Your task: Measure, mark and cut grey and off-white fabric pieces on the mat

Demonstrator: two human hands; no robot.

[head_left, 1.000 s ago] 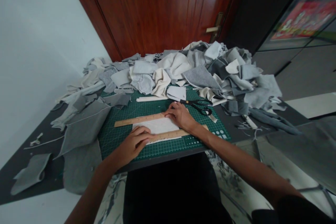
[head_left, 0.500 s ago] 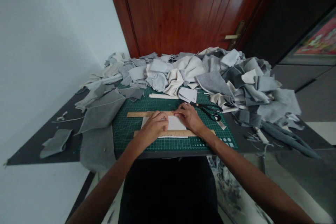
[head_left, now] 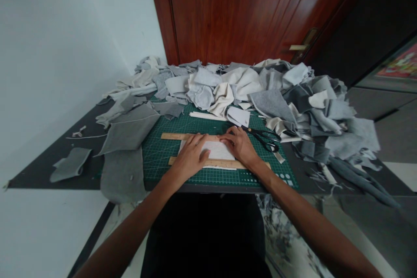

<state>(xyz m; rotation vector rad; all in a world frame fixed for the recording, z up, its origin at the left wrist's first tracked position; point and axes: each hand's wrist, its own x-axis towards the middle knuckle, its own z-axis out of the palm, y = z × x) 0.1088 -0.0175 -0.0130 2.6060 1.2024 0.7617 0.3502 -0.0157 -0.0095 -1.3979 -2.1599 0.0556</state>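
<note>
A white piece of fabric (head_left: 219,151) lies on the green cutting mat (head_left: 153,152), between two wooden rulers. Along its far edge runs one ruler (head_left: 172,136); the nearer ruler (head_left: 224,163) crosses its front part, and a frayed edge shows below. My left hand (head_left: 192,155) rests over the fabric with fingers stretched toward the far ruler and thumb apart. Bent and closed, the fingers of my right hand (head_left: 241,144) press at the far ruler's right part; whether fabric is pinched there too is hidden. Black scissors (head_left: 267,135) lie just beyond my right hand.
Heaped grey and cream fabric scraps (head_left: 241,82) line the back and right of the dark table (head_left: 42,156). Grey pieces (head_left: 125,134) lie at left, one hanging over the front edge. A pale folded piece (head_left: 239,116) sits beyond my hands. A wooden door (head_left: 228,13) stands behind.
My left hand's fingers have gone from curled to stretched out toward the far ruler. My right hand stays by that ruler. The whole view has shifted slightly.
</note>
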